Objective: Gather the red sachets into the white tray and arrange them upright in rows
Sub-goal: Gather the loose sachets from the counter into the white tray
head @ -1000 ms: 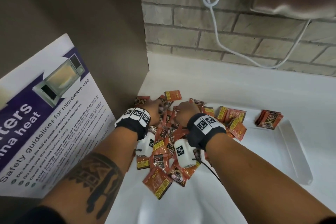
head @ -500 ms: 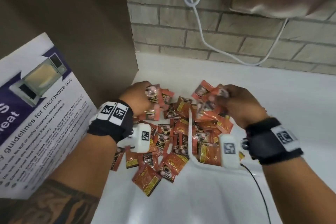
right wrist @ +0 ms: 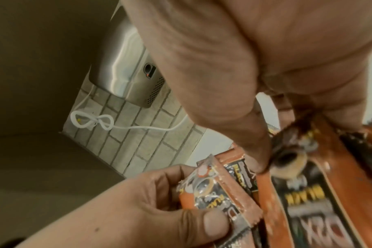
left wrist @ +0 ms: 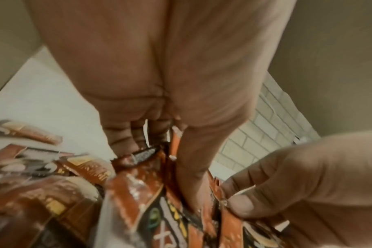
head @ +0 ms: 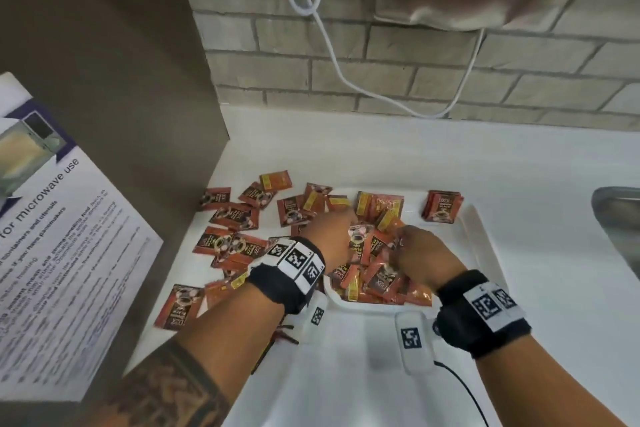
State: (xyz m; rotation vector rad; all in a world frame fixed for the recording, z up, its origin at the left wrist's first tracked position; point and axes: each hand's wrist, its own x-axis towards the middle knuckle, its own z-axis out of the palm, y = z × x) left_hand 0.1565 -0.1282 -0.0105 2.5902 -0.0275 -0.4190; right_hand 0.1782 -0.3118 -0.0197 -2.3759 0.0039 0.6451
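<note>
Both hands work over the near-left part of the white tray [head: 479,236]; the left hand [head: 334,236] pinches red sachets [head: 360,241] between thumb and fingers; the right hand [head: 420,258] likewise grasps sachets; more loose sachets [head: 235,215] lie scattered on the white counter [head: 519,166] left of the tray; a small stack [head: 442,206] stands at its far edge.

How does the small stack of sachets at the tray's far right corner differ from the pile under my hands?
The corner stack is squared and untouched; the pile is jumbled, with both hands in it. The stack is smaller. Both are red sachets inside the white tray.
</note>
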